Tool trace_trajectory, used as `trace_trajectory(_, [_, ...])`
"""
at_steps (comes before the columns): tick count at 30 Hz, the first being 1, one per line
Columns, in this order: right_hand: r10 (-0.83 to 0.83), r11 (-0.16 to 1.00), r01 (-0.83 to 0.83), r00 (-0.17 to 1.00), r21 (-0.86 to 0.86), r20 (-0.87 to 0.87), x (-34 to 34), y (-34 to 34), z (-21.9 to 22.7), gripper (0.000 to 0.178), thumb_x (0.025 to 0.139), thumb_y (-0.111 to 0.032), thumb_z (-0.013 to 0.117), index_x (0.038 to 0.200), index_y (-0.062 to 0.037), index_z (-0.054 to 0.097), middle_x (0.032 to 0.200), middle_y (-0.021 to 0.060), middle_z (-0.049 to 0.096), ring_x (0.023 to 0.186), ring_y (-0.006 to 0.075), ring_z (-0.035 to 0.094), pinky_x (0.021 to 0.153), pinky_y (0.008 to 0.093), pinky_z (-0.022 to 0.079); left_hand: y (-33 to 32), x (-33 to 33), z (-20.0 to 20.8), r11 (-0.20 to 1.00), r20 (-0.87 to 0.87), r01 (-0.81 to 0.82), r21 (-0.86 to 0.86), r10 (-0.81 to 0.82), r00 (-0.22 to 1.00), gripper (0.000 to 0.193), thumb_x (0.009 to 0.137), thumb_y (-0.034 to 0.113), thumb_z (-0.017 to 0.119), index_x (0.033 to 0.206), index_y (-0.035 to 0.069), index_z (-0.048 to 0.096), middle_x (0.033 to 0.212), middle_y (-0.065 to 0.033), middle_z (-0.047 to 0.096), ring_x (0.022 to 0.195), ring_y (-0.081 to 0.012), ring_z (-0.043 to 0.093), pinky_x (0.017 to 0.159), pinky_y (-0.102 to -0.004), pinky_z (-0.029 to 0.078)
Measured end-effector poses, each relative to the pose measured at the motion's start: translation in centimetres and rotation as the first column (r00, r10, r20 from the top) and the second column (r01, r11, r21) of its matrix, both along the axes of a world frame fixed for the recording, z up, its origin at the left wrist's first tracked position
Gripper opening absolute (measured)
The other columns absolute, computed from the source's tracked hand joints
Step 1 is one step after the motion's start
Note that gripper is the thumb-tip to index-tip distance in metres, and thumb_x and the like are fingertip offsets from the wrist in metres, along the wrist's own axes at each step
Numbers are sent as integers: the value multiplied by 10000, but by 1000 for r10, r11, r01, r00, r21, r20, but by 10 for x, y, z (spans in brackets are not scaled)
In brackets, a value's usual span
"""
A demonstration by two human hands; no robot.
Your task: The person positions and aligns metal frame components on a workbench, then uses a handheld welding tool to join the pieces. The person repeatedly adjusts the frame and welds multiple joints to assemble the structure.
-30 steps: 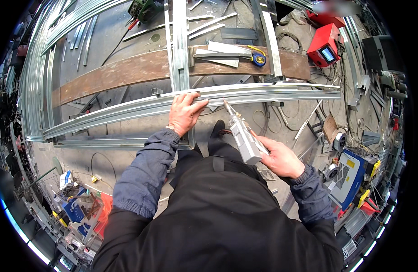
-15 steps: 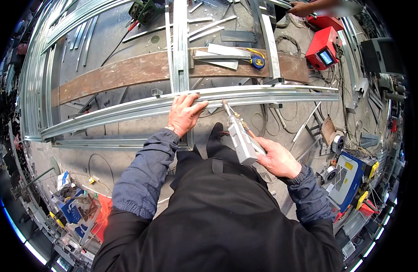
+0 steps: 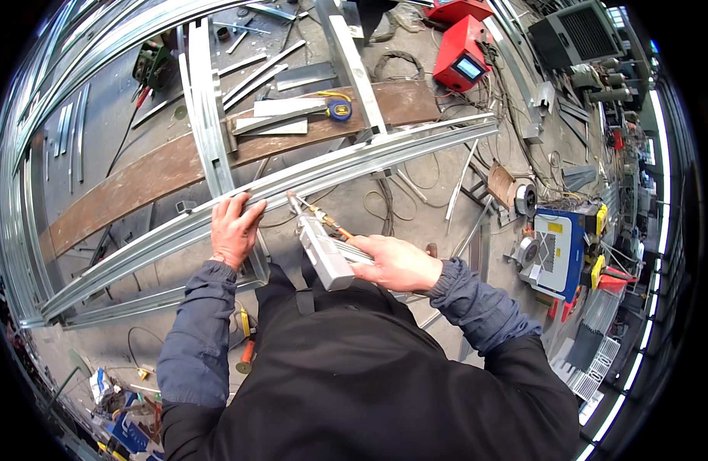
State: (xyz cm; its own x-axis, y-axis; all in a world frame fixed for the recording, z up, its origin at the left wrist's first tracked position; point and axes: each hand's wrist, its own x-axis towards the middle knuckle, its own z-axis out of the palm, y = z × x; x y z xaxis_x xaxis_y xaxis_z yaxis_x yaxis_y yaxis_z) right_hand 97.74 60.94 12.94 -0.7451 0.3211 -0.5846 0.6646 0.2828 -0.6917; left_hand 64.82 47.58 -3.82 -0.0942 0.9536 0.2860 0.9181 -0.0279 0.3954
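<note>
A long silvery metal rail (image 3: 415, 150) with a grooved profile runs slantwise across the frame in front of me. My left hand (image 3: 233, 229) is on it, fingers bent over its near side close to a crossing upright. In my right hand (image 3: 396, 263) is a welding gun (image 3: 322, 250) with a grey boxy body, my fingers wrapped round its handle. Its narrow copper-coloured tip points at the rail's near edge, right of my left hand; I cannot tell whether it touches. An orange-and-brass line runs along the gun.
Past the rail lies a brown plank (image 3: 162, 170) with loose metal strips and a blue tape measure (image 3: 339, 111). A red machine with a screen (image 3: 461, 55) stands at the far right, a blue-and-white machine (image 3: 556, 253) nearer. Cables and metal offcuts litter the floor.
The view has swung to the right, so the rail and both hands appear farther left and lower. My grip on the welding gun and my left hand on the rail look much the same.
</note>
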Motion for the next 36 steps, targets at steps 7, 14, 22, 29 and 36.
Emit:
trace_trajectory(7, [36, 998, -33, 997, -53, 72, -1, 4, 2, 562, 1082, -410, 654, 1532, -88, 559, 1220, 244, 679, 1167, 442, 664, 1012, 499, 541, 0, 1, 0, 1000, -21, -1, -17, 1, 1000, 345, 897, 199, 824, 1239, 238, 800, 1250, -68, 679, 1126, -317, 634, 978, -459, 489])
trace_trajectory(14, [-6, 999, 8, 999, 41, -32, 6, -2, -8, 533, 1052, -457, 671, 1443, -99, 618, 1138, 250, 697, 1098, 448, 697, 961, 514, 557, -1, 1, -2, 1000, -18, 1, -15, -1, 1000, 325, 899, 200, 830, 1220, 244, 797, 1270, -65, 687, 1126, -308, 637, 965, -463, 498])
trace_trajectory(22, [13, 999, -13, 1000, 39, -7, 1, 2, -2, 522, 1044, -417, 683, 1451, -96, 620, 1095, 246, 691, 1050, 457, 694, 915, 521, 561, -4, -1, -2, 999, 4, -6, -35, 6, 1000, 396, 874, 225, 856, 1263, 269, 797, 1302, -52, 683, 1164, -298, 628, 998, -457, 497])
trace_trajectory(29, [7, 1000, -6, 1000, 24, -24, 5, 2, -8, 541, 1040, -402, 702, 1470, -87, 613, 1097, 239, 690, 1048, 453, 693, 922, 513, 565, -4, -2, -2, 1000, 1, -4, -25, 4, 1000, 401, 866, 227, 861, 1259, 273, 800, 1301, -53, 684, 1161, -294, 627, 996, -453, 497])
trace_trajectory(36, [10, 1000, -8, 999, 26, -43, 5, 3, -6, 544, 1045, -402, 696, 1477, -85, 607, 1088, 239, 687, 1049, 454, 691, 920, 515, 565, -4, -2, -2, 1000, -1, -3, -12, 3, 1000, 398, 865, 220, 859, 1255, 276, 804, 1297, -49, 689, 1147, -290, 631, 992, -449, 500])
